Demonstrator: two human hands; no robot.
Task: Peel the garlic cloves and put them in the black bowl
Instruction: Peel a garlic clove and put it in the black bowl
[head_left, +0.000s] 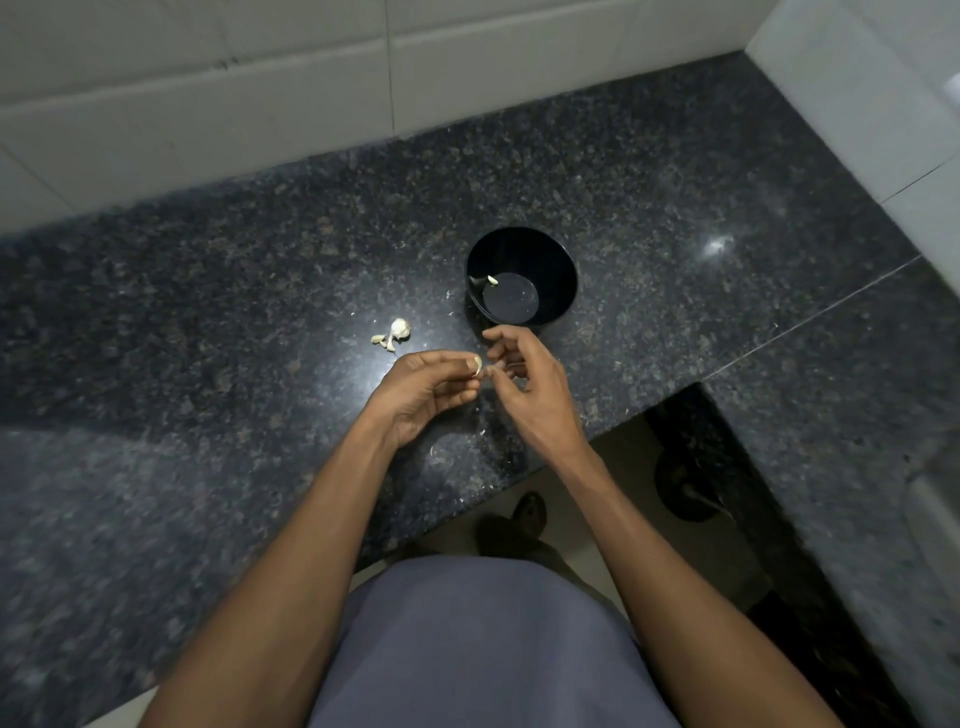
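On the counter (208, 312), the bowl (563, 270) sits just beyond my hands, one clove (492, 281) inside. My left hand (423, 387) pinches a clove (476, 365); my right hand (524, 382) picks its skin. It could slip and roll off the near edge.

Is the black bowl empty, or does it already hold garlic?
Not empty. The black bowl stands upright on the counter with one pale garlic clove inside, at its floor's left edge.

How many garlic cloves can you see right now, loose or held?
3, possibly more: one clove pinched in the left hand, one in the black bowl, one on the counter beside peel scraps. The hands may hide others.
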